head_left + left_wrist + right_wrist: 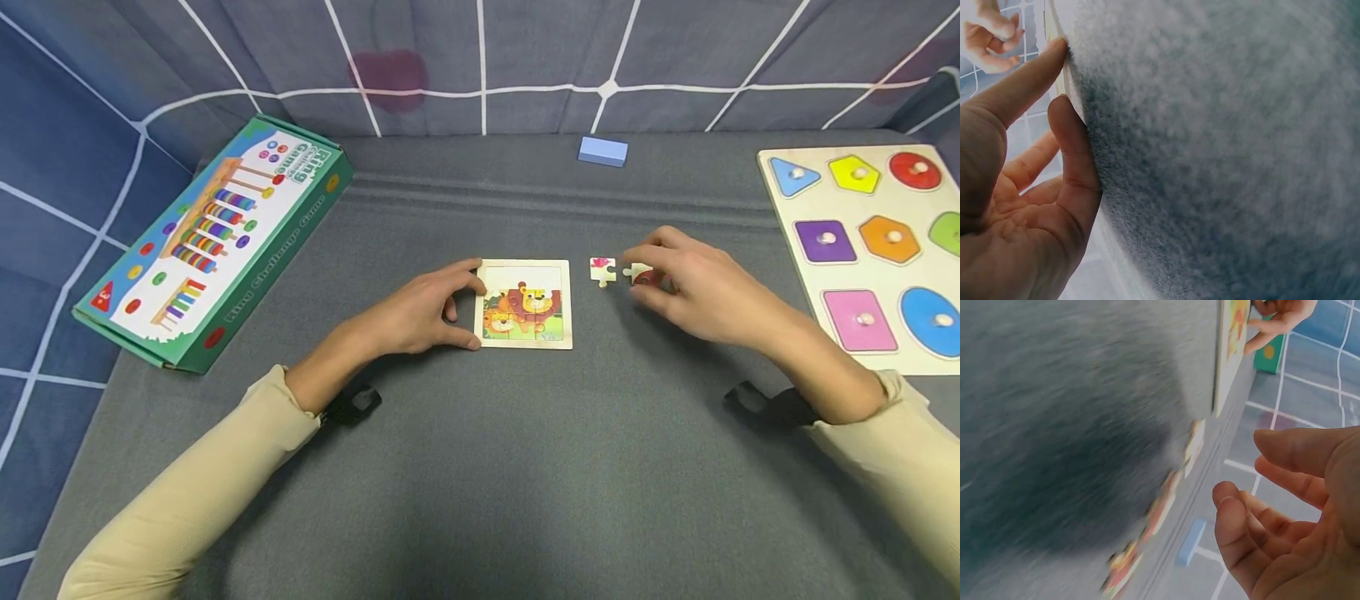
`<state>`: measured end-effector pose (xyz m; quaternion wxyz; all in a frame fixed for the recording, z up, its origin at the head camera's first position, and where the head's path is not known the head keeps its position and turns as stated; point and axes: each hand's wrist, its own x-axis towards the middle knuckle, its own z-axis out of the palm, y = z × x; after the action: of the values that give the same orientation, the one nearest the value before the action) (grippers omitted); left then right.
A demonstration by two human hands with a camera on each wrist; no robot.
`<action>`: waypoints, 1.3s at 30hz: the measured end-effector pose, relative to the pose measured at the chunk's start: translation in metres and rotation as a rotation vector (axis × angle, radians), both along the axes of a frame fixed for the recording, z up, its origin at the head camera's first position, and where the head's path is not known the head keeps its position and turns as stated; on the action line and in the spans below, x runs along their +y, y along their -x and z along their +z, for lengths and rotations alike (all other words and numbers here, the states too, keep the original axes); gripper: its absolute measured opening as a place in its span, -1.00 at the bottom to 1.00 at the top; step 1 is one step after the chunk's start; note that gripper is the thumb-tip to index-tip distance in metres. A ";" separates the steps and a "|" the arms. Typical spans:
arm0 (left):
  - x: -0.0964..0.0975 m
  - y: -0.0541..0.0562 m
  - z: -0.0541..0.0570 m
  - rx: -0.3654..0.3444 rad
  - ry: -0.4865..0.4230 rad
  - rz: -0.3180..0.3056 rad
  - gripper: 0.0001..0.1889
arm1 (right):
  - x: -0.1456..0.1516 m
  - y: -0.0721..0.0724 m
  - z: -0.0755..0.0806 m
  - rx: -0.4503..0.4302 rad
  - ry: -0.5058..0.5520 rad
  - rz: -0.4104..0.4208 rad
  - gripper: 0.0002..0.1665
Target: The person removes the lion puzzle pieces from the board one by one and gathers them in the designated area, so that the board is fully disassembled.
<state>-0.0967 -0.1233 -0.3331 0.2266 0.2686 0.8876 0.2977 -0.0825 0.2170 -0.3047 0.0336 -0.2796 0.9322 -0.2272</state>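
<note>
A small wooden jigsaw puzzle board point(522, 346) with a lion picture lies mid-table, its upper part bare. My left hand point(416, 312) holds the board by its left side, index finger at the far corner and thumb at the near corner. To the board's right lies a loose puzzle piece point(602, 271) with a pink patch. My right hand point(701, 287) hovers over further pieces, partly covering them. In the right wrist view its fingers are loosely bent, with nothing between them, and the row of puzzle pieces point(1161, 506) lies apart from the fingertips.
A green Ring Challenge Game box point(217, 242) lies at the left. Toward the back sits a blue block point(602, 152). A shape board point(810, 333) with knobbed coloured pieces occupies the right side. Patterned cloth point(540, 67) hangs behind the grey table point(480, 483).
</note>
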 end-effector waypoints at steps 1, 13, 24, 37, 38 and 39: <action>0.000 0.000 0.000 0.001 0.002 0.001 -0.36 | -0.004 0.002 0.001 -0.002 0.006 0.005 -0.60; -0.002 0.003 -0.001 -0.008 -0.021 -0.016 -0.44 | -0.069 0.009 -0.002 -0.163 0.058 0.070 -0.64; -0.005 0.006 0.000 -0.020 -0.062 -0.018 -0.48 | -0.115 0.012 -0.016 -0.229 -0.005 0.079 -0.53; -0.006 0.006 -0.002 -0.028 -0.076 -0.008 -0.49 | -0.127 0.015 -0.021 -0.272 -0.033 0.049 -0.57; -0.006 0.006 -0.002 -0.026 -0.077 -0.009 -0.49 | -0.128 0.016 -0.021 -0.274 -0.033 0.047 -0.57; -0.006 0.006 -0.002 -0.024 -0.078 -0.011 -0.49 | -0.128 0.016 -0.022 -0.277 -0.032 0.045 -0.57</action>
<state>-0.1023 -0.1295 -0.3355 0.2283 0.2787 0.8710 0.3341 -0.0985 0.0894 -0.3262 0.1715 -0.2660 0.9157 -0.2478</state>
